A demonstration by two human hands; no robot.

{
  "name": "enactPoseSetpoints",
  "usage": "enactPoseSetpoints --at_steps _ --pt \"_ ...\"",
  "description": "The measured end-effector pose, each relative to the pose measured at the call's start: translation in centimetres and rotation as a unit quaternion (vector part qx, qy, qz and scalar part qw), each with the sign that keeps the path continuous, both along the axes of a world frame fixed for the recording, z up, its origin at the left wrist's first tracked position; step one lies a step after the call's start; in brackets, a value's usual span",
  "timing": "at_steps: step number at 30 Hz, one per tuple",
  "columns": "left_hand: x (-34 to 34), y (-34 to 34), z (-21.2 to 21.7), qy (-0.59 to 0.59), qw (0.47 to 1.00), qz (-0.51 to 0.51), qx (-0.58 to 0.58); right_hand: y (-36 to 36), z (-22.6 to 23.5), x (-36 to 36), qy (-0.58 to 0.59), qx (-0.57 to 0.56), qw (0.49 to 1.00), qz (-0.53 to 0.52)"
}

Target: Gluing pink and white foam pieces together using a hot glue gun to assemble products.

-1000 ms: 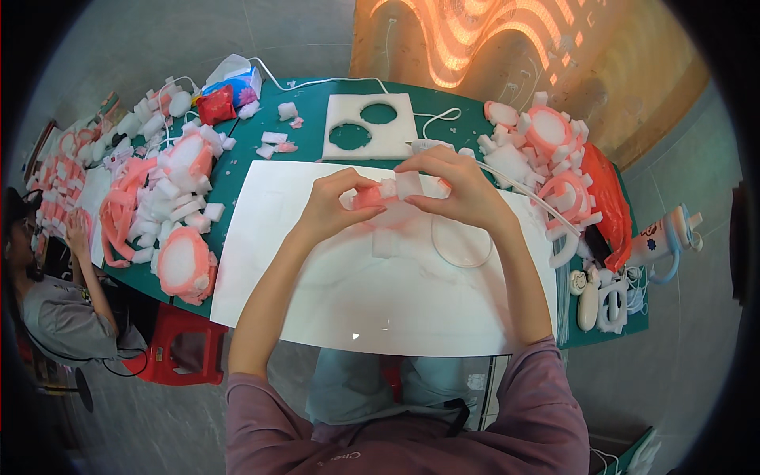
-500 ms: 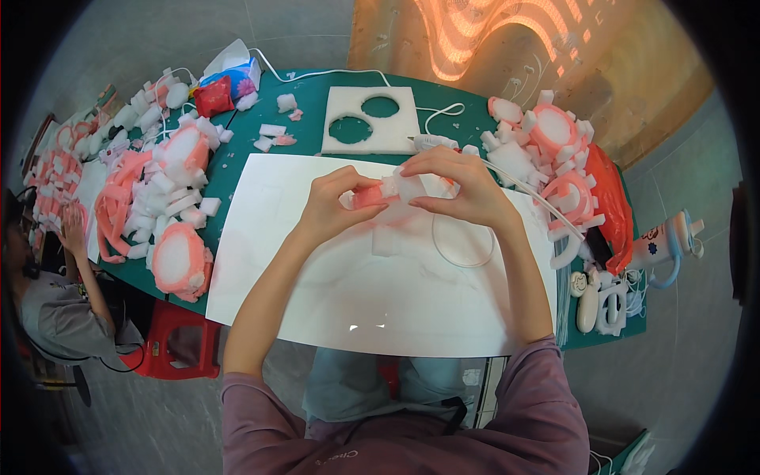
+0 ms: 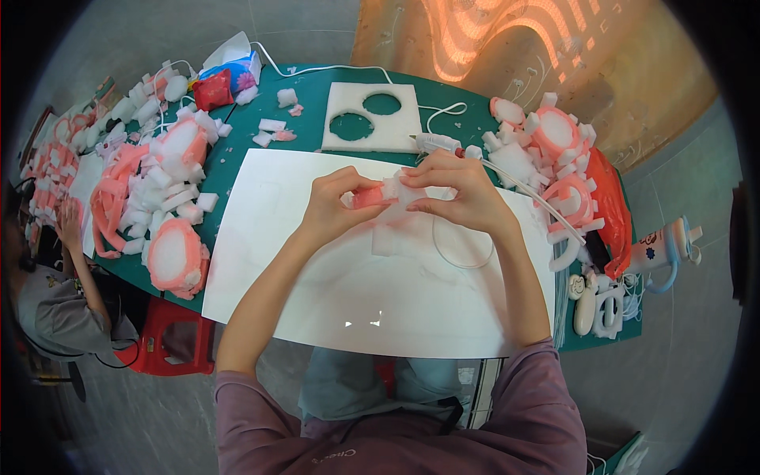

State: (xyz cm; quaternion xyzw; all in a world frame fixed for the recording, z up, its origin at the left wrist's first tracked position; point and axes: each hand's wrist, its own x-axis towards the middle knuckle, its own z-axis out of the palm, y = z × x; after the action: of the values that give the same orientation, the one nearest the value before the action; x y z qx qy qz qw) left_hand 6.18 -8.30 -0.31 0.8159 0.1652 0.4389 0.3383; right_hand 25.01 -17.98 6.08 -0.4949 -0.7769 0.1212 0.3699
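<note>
The left hand [image 3: 336, 207] pinches the pink end of a small foam piece [image 3: 380, 192] above the white sheet [image 3: 317, 301]; the right hand [image 3: 459, 194] grips its white end. The piece appears light, soft and easily crushed; hold it gently by both ends.

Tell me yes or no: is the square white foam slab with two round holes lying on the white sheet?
No, the square white foam slab lies on the green table, beyond the white sheet.
</note>
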Motion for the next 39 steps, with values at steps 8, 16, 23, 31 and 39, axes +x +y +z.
enactPoseSetpoints --at_steps 8,16,23,31,39 --pt "0.0 -0.1 -0.3 -0.004 1.000 -0.006 -0.009 0.0 0.1 -0.1 -0.021 0.001 1.000 0.003" --pt "0.0 0.5 -0.8 0.000 0.998 -0.029 -0.060 0.3 0.7 -1.2 -0.057 -0.023 0.997 -0.037" --pt "-0.2 1.1 -0.6 0.016 0.997 -0.047 -0.063 1.0 1.8 -1.5 -0.067 -0.081 0.993 -0.046" --pt "-0.5 1.6 -0.5 0.017 0.990 -0.080 -0.114 0.4 1.2 -2.6 -0.055 -0.032 0.996 -0.066" --pt "-0.4 1.8 -0.7 0.057 0.992 -0.061 -0.099 0.3 0.7 -2.5 -0.033 -0.031 0.996 -0.081"
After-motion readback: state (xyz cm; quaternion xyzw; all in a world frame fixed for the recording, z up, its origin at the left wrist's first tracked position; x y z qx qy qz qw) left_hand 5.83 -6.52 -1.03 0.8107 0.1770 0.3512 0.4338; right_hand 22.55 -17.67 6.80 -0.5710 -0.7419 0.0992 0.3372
